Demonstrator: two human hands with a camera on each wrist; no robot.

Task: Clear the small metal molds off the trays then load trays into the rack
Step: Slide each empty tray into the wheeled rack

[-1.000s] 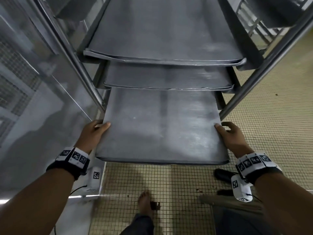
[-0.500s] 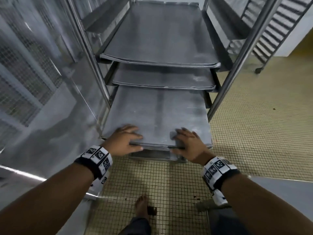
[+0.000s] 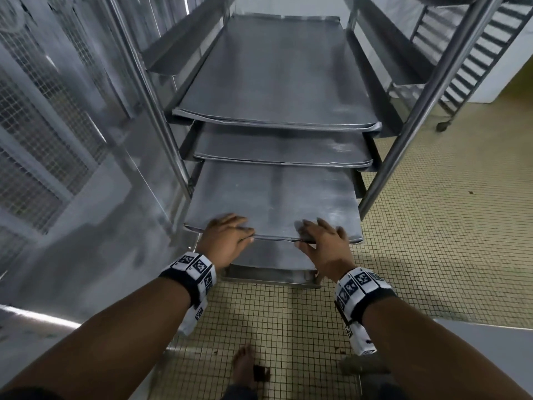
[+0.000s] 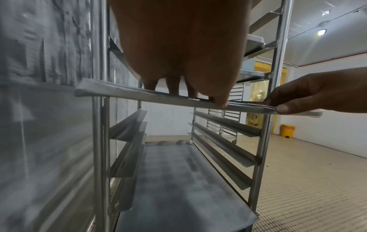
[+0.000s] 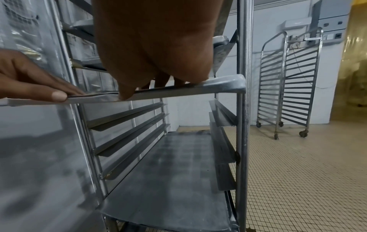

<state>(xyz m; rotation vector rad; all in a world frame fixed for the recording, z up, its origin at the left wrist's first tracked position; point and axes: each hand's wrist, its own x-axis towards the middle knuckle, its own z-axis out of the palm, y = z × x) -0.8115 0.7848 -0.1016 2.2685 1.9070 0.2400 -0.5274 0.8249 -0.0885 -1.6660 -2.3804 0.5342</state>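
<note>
A flat grey metal tray (image 3: 271,197) sits on the runners of the steel rack (image 3: 409,125), its front edge still sticking out past the posts. My left hand (image 3: 227,235) lies on the tray's front left edge, fingers straight on top and thumb against the rim. My right hand (image 3: 323,241) lies the same way on the front right. The left wrist view shows the rim (image 4: 139,94) under my left hand (image 4: 178,47). The right wrist view shows it (image 5: 198,89) under my right hand (image 5: 155,39). No molds are in view.
Two trays (image 3: 274,76) (image 3: 282,145) fill the slots above, and another tray (image 3: 274,255) lies low in the rack. A metal wall (image 3: 57,168) runs close on the left. An empty wheeled rack (image 5: 288,81) stands at the back right on the tiled floor. My bare foot (image 3: 243,365) is below.
My hands left the tray's sides and came onto its front edge. The tray has slid deeper into the rack.
</note>
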